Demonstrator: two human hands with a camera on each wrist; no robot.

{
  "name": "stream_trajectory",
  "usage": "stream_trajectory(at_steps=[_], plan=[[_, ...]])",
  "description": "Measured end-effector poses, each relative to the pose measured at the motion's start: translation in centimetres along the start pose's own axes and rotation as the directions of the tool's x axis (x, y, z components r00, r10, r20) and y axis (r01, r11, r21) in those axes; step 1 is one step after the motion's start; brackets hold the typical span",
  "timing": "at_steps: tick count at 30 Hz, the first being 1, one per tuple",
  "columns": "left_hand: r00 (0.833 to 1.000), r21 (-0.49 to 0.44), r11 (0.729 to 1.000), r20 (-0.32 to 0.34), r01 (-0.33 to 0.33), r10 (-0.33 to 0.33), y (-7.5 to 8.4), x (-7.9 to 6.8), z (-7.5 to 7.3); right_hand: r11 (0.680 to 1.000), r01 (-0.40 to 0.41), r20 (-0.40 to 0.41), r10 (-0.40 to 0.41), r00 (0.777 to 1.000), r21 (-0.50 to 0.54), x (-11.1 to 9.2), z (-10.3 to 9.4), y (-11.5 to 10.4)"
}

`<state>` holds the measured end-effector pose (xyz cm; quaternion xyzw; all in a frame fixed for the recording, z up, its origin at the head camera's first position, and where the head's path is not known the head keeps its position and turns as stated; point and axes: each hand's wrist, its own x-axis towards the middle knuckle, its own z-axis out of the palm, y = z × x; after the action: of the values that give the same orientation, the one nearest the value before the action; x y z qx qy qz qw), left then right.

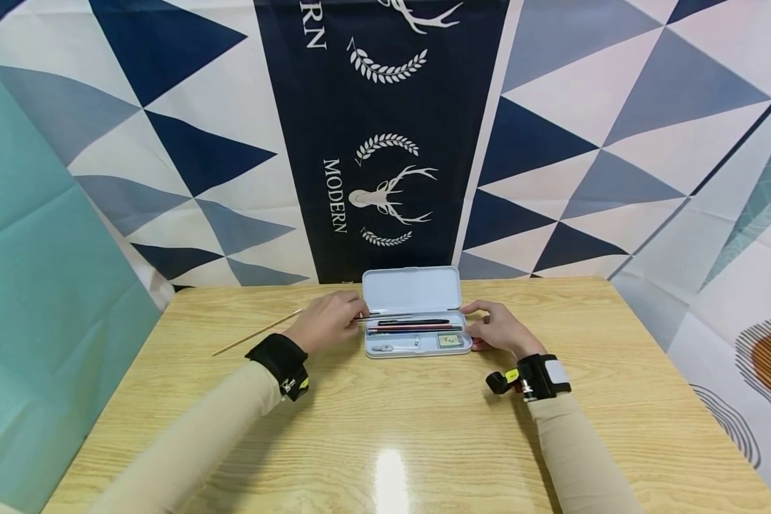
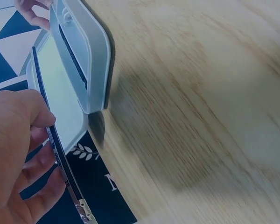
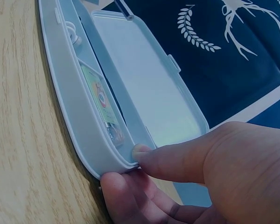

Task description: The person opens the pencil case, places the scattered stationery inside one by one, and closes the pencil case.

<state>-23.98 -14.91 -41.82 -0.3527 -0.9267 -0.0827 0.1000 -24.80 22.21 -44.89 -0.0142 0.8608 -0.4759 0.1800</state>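
A pale blue pencil case stands with its lid raised near the table's back edge. At its left end, my left hand pinches a dark pencil between thumb and fingers, the shaft lying over the open case in the head view. My right hand grips the case's right end, thumb on the rim and fingers beneath the outer wall. Inside, a black pen and several slim pencils fill the rear compartment. The front compartment holds a small white item and a greenish eraser.
A thin wooden stick lies slantwise on the wooden table, left of my left hand. Right behind the case hangs a patterned cloth. A teal sheet borders the table's left side.
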Motion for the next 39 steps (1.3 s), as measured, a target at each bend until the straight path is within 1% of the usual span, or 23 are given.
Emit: stream_trajectory(at_steps=[5,8,11,15,16,19,22,23,26,29,31,32,33,34,35,36,39], plan=[[1.0,-0.001,1.0,-0.009,-0.004,0.004,0.3,0.7,0.6,1.0,-0.001,-0.008,0.001,1.0,-0.008,0.1,0.1,0.0],[1.0,-0.005,1.0,0.003,0.0,0.0,0.6,1.0,0.9,1.0,0.001,-0.008,-0.002,1.0,-0.006,0.1,0.1,0.1],[1.0,-0.027,1.0,0.015,0.0,0.0,0.9,1.4,1.2,1.0,0.002,-0.002,-0.002,1.0,-0.001,0.0,0.0,0.1],[1.0,-0.072,0.997,0.005,-0.022,0.023,1.4,2.1,1.6,1.0,0.006,-0.001,-0.006,1.0,-0.001,-0.1,-0.1,0.1],[0.999,-0.082,0.996,-0.008,-0.04,0.039,0.6,2.5,2.9,1.0,0.005,-0.003,-0.005,1.0,-0.001,-0.1,-0.1,0.1],[0.999,-0.112,0.992,-0.003,-0.05,0.05,1.1,3.1,3.3,1.0,0.008,-0.003,-0.008,1.0,0.0,-0.1,-0.1,0.1],[0.999,-0.114,0.993,0.026,-0.043,0.046,1.7,3.6,3.7,1.0,0.009,0.0,-0.009,1.0,0.003,-0.1,0.0,0.1],[0.998,-0.106,0.994,0.044,-0.03,0.035,2.9,3.6,2.7,1.0,0.009,0.001,-0.009,1.0,0.006,-0.1,0.0,0.1],[0.998,-0.073,0.997,0.056,-0.026,0.031,3.5,4.1,3.2,1.0,0.008,-0.002,-0.008,1.0,0.005,-0.1,0.0,0.2],[0.998,-0.058,0.998,0.054,-0.023,0.026,4.2,4.6,3.4,1.0,0.002,-0.007,-0.002,1.0,0.006,-0.1,-0.1,0.1],[0.998,-0.074,0.997,0.055,-0.016,0.02,4.5,4.9,3.5,1.0,0.003,-0.008,-0.003,1.0,0.007,-0.2,-0.1,0.1],[0.998,-0.087,0.996,0.052,-0.015,0.02,4.5,5.0,3.7,1.0,0.007,-0.005,-0.007,1.0,0.004,-0.2,-0.1,0.1],[0.999,-0.085,0.996,0.036,-0.023,0.026,4.3,5.1,4.3,1.0,0.01,-0.002,-0.01,1.0,0.005,-0.2,-0.1,0.1],[0.999,-0.09,0.996,0.028,-0.027,0.029,4.2,5.1,4.6,1.0,0.014,0.001,-0.014,1.0,0.005,-0.2,-0.1,0.0],[0.999,-0.094,0.995,0.01,-0.037,0.038,3.8,5.3,5.5,1.0,0.015,0.003,-0.015,1.0,0.007,-0.2,0.0,0.1],[0.999,-0.114,0.993,0.015,-0.033,0.034,3.8,5.4,5.6,1.0,0.017,0.004,-0.017,1.0,0.005,-0.2,0.0,0.0],[0.999,-0.106,0.994,0.025,-0.024,0.026,3.9,5.3,6.0,1.0,0.015,0.005,-0.015,1.0,0.005,-0.1,0.1,0.0]])
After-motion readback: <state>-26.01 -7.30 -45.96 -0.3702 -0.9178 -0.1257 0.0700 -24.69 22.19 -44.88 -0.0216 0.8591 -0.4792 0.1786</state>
